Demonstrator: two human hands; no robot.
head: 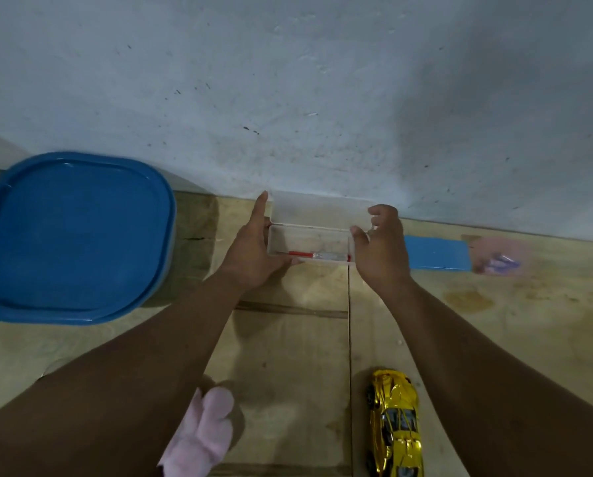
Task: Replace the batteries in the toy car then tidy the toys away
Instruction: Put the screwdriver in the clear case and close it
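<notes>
A small clear plastic box (310, 241) is positioned on the wooden table (288, 339), against the grey wall (288, 80), with its hinged lid (319, 208) raised toward the wall. A screwdriver (314, 255) with a red and clear handle is seen lying along the near side of the box interior.

The box is held at its left end by the left hand (253, 251): the thumb is curled under the near edge, while the index finger is extended upward beside the lid. The right end of the box is gripped by the right hand (381, 249), its thumb resting on the box rim and its fingers curled at the lid's corner.

The yellow toy car (393, 425) is located on the table near the bottom edge, well apart from the box, on its wheels. A pink plush toy (202, 432) is partly hidden under the left forearm. A large container with a blue lid (71, 235) stands at the left. A flat blue item (437, 253) and a pinkish translucent item (498, 256) lie just right of the right hand.
</notes>
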